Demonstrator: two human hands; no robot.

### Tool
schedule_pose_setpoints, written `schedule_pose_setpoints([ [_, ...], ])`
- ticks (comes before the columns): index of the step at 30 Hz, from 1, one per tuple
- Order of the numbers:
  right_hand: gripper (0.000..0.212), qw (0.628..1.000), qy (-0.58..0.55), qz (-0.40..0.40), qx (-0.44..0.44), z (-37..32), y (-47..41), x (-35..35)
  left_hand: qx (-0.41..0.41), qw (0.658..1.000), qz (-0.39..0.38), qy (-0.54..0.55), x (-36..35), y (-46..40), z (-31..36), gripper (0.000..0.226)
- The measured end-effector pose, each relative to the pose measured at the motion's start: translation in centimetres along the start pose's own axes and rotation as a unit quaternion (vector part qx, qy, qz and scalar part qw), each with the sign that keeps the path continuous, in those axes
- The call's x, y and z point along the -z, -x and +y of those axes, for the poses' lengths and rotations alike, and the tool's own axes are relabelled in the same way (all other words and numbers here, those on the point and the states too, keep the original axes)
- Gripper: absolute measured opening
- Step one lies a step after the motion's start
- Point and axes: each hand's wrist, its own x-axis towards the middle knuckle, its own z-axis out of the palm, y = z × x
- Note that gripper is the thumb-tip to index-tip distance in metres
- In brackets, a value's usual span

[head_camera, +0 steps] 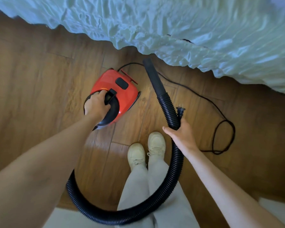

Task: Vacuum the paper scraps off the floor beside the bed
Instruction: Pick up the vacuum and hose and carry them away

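Observation:
A small red canister vacuum [120,89] is just above the wooden floor [31,83], near the bed's edge. My left hand [96,104] grips its black carry handle. My right hand [181,132] holds the black ribbed hose [171,109] together with the power plug [181,111], whose prongs stick up beside the hose. The smooth black nozzle [153,76] points toward the bed. The hose loops down behind my legs and back to the vacuum. I see no paper scraps in this view.
The bed's rumpled pale cover [187,30] hangs across the top and right. The black power cord [220,132] trails in loops over the floor on the right. My feet in cream shoes [146,148] stand inside the hose loop. A pale mat [61,218] lies at the bottom.

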Motion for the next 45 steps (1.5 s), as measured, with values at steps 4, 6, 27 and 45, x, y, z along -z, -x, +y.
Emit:
schedule_pose_setpoints([
  [4, 0.020, 0.999, 0.020, -0.025, 0.043, -3.9, 3.0, 0.6, 0.019, 1.000, -0.011, -0.005, 2.4, 4.8, -0.9, 0.034],
  [6, 0.022, 0.996, 0.036, -0.037, 0.073, -6.0, 4.3, 0.6, 0.025, 1.000, -0.015, 0.000, 4.6, 7.5, -1.7, 0.032],
  [27, 0.023, 0.926, 0.179, -0.126, 0.306, -40.5, 26.1, 4.8, 0.246, 0.938, 0.199, 0.140, 34.9, 38.7, -1.7, 0.029],
  [45, 0.017, 0.836, 0.255, -0.204, 0.442, -62.7, 39.8, -13.6, 0.313, 0.878, 0.315, 0.179, 53.4, 44.4, -15.3, 0.022],
])
